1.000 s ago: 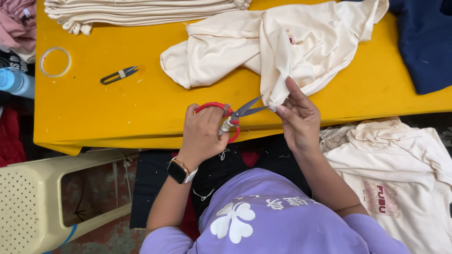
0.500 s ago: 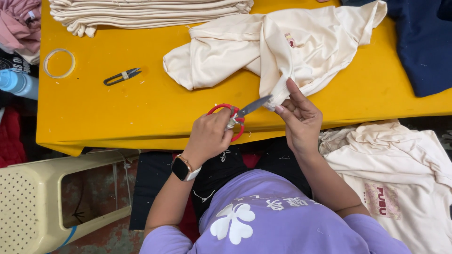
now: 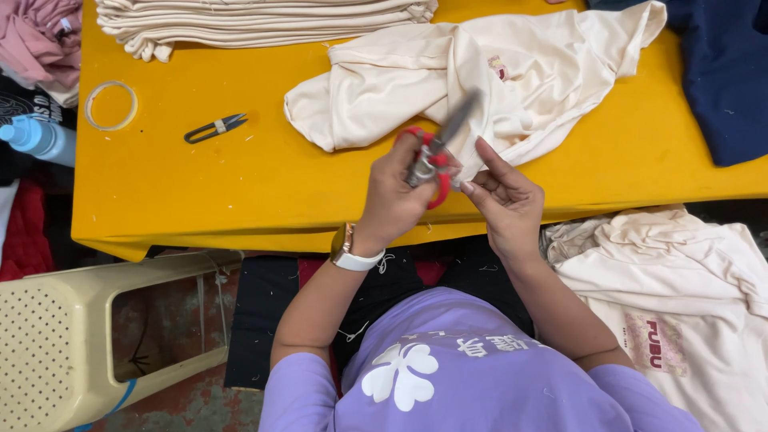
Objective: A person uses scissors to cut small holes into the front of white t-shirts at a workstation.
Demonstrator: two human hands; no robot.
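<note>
Yellow table (image 3: 200, 208) fills the upper frame, evenly lit, w/ specks of thread on top; a cream plastic stool (image 3: 72, 336) w/ a perforated seat stands below its left edge; the floor (image 3: 172, 320) seen through the stool is worn, reddish-grey; cream cloth stack (image 3: 264, 20) at the far edge; tape ring (image 3: 110, 105) and small snips (image 3: 214, 128) lie left; pink cloth (image 3: 40, 36) and a blue bottle (image 3: 36, 138) off the left side; navy cloth (image 3: 724, 80) at right.
</note>
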